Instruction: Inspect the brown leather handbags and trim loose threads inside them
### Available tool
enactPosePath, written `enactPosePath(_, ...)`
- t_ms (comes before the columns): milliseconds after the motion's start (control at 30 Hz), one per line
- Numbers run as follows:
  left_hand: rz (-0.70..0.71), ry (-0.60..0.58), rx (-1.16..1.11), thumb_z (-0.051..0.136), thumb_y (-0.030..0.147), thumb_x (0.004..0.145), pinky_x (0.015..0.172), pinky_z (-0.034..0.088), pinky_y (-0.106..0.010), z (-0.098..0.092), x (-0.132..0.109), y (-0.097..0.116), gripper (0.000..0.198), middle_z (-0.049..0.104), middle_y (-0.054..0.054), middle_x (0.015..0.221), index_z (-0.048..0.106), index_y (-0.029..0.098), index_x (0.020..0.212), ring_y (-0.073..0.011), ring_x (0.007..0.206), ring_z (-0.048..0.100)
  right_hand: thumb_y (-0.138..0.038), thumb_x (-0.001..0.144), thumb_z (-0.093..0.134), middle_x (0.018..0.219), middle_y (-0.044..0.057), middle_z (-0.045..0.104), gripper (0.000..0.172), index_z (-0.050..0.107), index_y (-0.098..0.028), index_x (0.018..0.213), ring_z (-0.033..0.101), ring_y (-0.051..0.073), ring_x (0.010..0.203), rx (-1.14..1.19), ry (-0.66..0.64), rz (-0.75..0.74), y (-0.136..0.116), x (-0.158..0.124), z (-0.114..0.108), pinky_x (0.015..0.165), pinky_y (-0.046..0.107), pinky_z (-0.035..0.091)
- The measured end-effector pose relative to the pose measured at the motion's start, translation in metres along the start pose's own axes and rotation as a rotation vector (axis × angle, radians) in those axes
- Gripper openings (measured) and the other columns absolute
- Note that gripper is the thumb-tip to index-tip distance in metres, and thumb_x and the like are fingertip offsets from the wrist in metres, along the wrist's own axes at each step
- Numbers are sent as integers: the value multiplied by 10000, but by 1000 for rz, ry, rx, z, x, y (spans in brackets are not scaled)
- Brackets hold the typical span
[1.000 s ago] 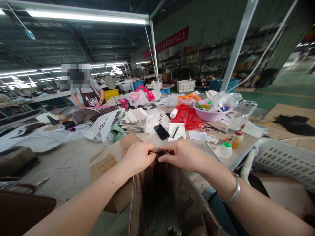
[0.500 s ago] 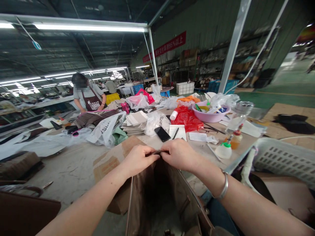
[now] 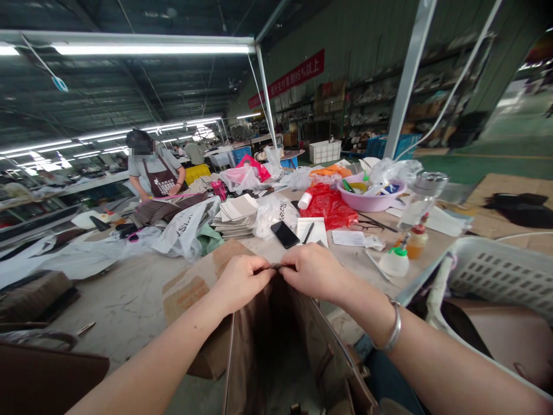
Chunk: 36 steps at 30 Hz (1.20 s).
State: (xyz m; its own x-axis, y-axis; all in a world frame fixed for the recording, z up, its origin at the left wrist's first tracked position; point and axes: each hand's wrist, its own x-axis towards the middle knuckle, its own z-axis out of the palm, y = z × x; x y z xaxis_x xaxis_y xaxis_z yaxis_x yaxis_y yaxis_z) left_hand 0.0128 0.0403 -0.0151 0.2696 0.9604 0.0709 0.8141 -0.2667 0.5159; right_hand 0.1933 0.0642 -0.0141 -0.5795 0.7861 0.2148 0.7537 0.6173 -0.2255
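Observation:
A brown bag [image 3: 248,351] stands open in front of me, its dark interior facing up. At its far end, my left hand [image 3: 244,280] pinches the top edge between thumb and fingers. Close beside it, my right hand [image 3: 314,270] grips the same edge, thumb and fingers pressed together; a bracelet circles that wrist. Only a short strip of the edge shows between the two hands. Behind and left of the bag, a cardboard box [image 3: 184,294] sits against it on the worktable [image 3: 125,308].
Beyond the hands lie a phone [image 3: 285,234], a pen on a notepad [image 3: 317,230] and stacked panels [image 3: 237,216]. Glue bottles [image 3: 394,263] stand to the right, near a white basket [image 3: 488,276] holding a brown piece. A co-worker [image 3: 158,167] stands across the table.
Both hands keep their pinch on the bag's edge. The left fingertips have shifted slightly up and away from the right thumb. The camera view has moved a little.

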Motion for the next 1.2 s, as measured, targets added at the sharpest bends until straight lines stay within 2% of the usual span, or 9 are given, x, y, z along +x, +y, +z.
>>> enactPosePath(300,-39,-22,-67,492,293,774,586,342,-216,0,0,2,219,539,28,603,624,152,672,-114,610,486,-433,827,508,757,7,706,286,708,-233,785,609,147,690,205,-52,-7,3,-6,-2,590,233,359)
enactPosePath(467,-85,-32,-120,503,326,772,549,324,-217,-1,0,1,233,519,28,587,619,150,674,-113,579,463,-295,813,512,736,-4,698,211,709,-231,769,597,132,678,250,-14,28,4,-6,1,586,217,360)
enactPosePath(633,-89,-186,-195,637,385,673,531,323,-210,-3,-2,2,260,545,41,638,659,162,805,-118,595,466,-263,778,541,735,1,696,177,712,-219,768,588,137,686,276,-70,36,7,-1,2,587,210,374)
enactPosePath(733,-97,-157,-104,624,395,685,507,295,-212,-2,-3,2,245,522,40,597,649,157,739,-117,573,458,-283,781,544,750,1,693,175,710,-231,794,596,144,701,267,-113,31,11,3,3,597,214,388)
enactPosePath(833,-111,-101,40,563,366,740,496,271,-226,-2,-3,5,244,488,33,524,613,158,622,-115,532,449,-426,789,556,794,27,689,267,695,-228,904,611,174,723,192,-119,82,9,-2,-8,620,245,415)
enactPosePath(933,-80,-67,126,550,318,756,528,290,-238,-1,-2,7,205,545,11,559,622,165,641,-131,571,491,-527,789,548,932,92,668,448,631,-201,1085,612,240,837,47,22,117,-10,-29,-30,714,322,448)
enactPosePath(1033,-63,-41,152,561,303,749,547,298,-238,0,1,6,175,571,5,598,618,168,654,-142,619,516,-456,830,540,996,89,647,363,607,-230,1105,608,232,882,76,154,-3,-46,-79,-34,756,317,476)
enactPosePath(1133,-91,-76,93,564,320,738,532,301,-229,0,2,2,190,523,24,549,594,164,633,-136,586,504,-281,824,566,918,50,672,286,601,-249,1106,632,181,741,153,42,-239,-75,-124,2,606,232,516)
enactPosePath(1200,-99,-105,49,559,328,739,526,312,-223,-1,1,0,194,517,30,545,592,162,645,-134,572,503,-129,773,545,942,83,679,338,612,-198,1097,642,209,783,100,142,-192,-82,-140,30,665,255,540)
